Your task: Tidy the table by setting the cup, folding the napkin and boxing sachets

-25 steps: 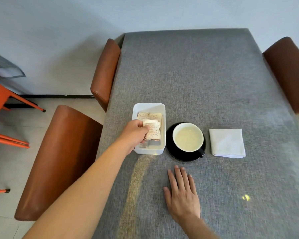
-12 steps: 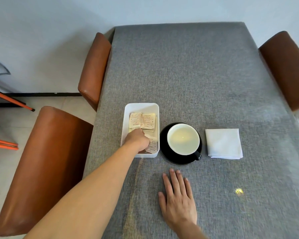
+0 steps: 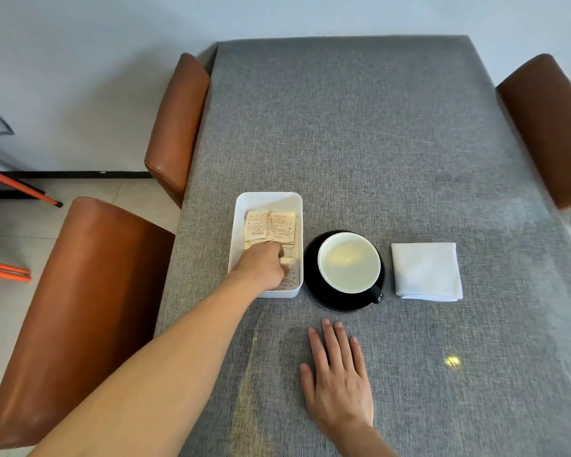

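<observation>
White box (image 3: 267, 201), beige printed sachets (image 3: 270, 225), black saucer (image 3: 314, 288), white napkin (image 3: 426, 271), grey woven tablecloth (image 3: 360, 133)

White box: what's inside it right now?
The white box holds tan sachets at its far end. The left hand reaches into the near end, hiding what lies beneath it.

A second ago the left hand (image 3: 262, 265) holds a sachet lifted above the white box (image 3: 267, 201); now it is sunk down inside the box, knuckles up, fingers pressed onto the sachets (image 3: 271, 225) lying under and just beyond them. The lifted sachet is no longer raised; it lies among the others beneath the fingers, mostly hidden by the hand.
</observation>
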